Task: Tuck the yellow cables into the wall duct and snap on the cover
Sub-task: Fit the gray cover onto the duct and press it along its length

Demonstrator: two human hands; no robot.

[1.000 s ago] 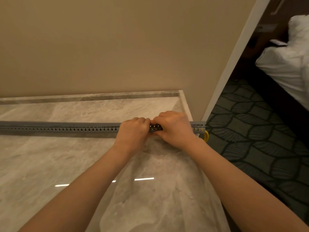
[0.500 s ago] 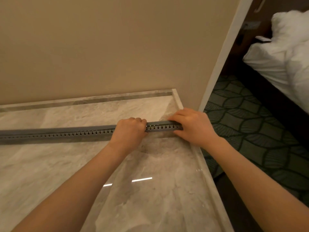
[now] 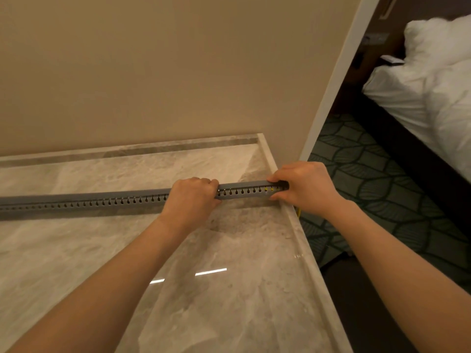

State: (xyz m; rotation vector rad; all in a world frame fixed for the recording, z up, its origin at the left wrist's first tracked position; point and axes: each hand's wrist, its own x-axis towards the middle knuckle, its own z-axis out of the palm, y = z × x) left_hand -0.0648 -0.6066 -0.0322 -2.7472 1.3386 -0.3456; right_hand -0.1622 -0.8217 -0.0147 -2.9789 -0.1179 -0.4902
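The grey slotted duct (image 3: 102, 200) lies flat on the marble counter (image 3: 229, 301), running from the left edge of my view to the counter's right rim, with a band of bare marble between it and the beige wall (image 3: 153, 72). The yellow cables (image 3: 266, 189) are inside it: I only catch yellow through two slots near the right end, plus a short yellow tail (image 3: 298, 212) hanging off the counter edge under the right wrist.

A second ago the two hands sat knuckle to knuckle with a dark open gap of duct between them. Now the right hand (image 3: 308, 187) has slid out to the duct's right end, while the left hand (image 3: 191, 197) has stayed about where it was. The stretch between them now shows a smooth grey cover (image 3: 242, 185) lying along the top of the slotted side, with no dark gap left. I read that as the cover having been pressed down along this stretch, so the snapping-on is nearly finished, with only the end left to seat.

The left hand is curled over the top of the duct, clamping it down. The right hand pinches the end, fingers over the cover and thumb at the front below. The duct passes under both grips, so it is pinned in two places. The loose yellow tail sits outside the right grip and is not yet tucked.
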